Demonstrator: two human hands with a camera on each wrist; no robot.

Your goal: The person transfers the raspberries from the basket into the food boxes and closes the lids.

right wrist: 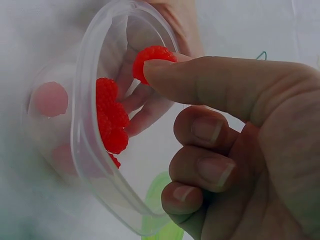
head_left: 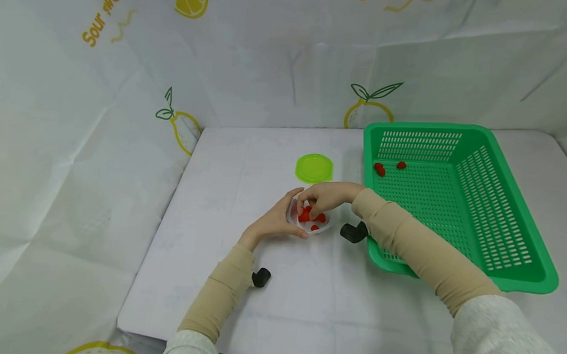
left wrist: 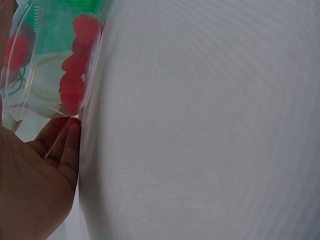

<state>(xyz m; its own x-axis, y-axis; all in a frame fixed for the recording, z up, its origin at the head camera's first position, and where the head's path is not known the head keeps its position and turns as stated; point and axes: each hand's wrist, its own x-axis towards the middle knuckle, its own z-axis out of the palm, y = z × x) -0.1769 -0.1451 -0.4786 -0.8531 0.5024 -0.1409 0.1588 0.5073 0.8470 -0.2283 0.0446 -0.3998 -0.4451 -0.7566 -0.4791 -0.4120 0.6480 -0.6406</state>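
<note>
A raspberry [right wrist: 145,62] is pinched between the thumb and forefinger of my right hand [head_left: 329,195], just inside the mouth of a clear plastic container [right wrist: 80,115]. Several more raspberries [right wrist: 111,117] lie in that container, clustered along its bottom in the left wrist view. My left hand [head_left: 275,218] grips the container from the left, thumb on the near side and fingers round the far side. The other fingers of my right hand are curled beside the rim.
Behind the container, a lime-green round lid [head_left: 314,168] lies on the white-covered table [head_left: 203,237]. A large green basket [head_left: 526,222] stands to the right under my right forearm, with a pair of red berries [head_left: 379,169] and a single berry [head_left: 401,165] at its left.
</note>
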